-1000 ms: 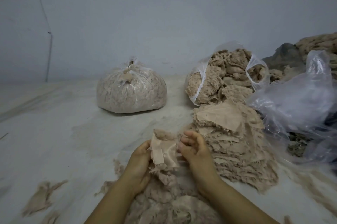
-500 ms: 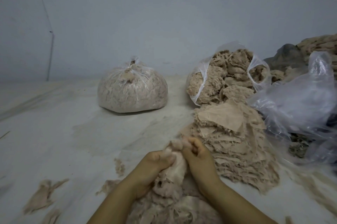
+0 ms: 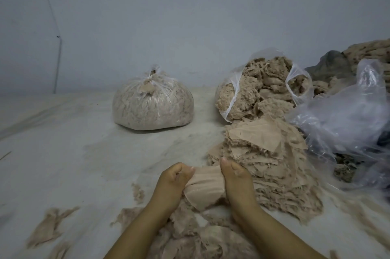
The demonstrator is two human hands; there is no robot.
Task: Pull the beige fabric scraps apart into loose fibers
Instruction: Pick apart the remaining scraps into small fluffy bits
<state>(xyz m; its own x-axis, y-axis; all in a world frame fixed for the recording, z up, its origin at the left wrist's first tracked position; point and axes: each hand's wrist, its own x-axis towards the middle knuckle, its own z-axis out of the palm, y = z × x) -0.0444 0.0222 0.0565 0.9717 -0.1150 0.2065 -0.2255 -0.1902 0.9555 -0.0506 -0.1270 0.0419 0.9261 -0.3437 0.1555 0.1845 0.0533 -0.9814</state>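
Two hands closed on one beige scrap [image 3: 203,187] — left hand [image 3: 173,182] pinching its left end, right hand [image 3: 236,180] gripping its right end, the cloth stretched taut between them above the loose fibre heap [image 3: 190,235]. Scrap's long axis runs left to right across the view, lower edge bellying toward the person. Likely risk: the weave looks intact, so a straight pull may only stretch it or slip it from the fingers rather than fray it; a sudden give could scatter fluff onto the floor [image 3: 84,163]. Stack of scraps [image 3: 274,163] sits just beside the right hand
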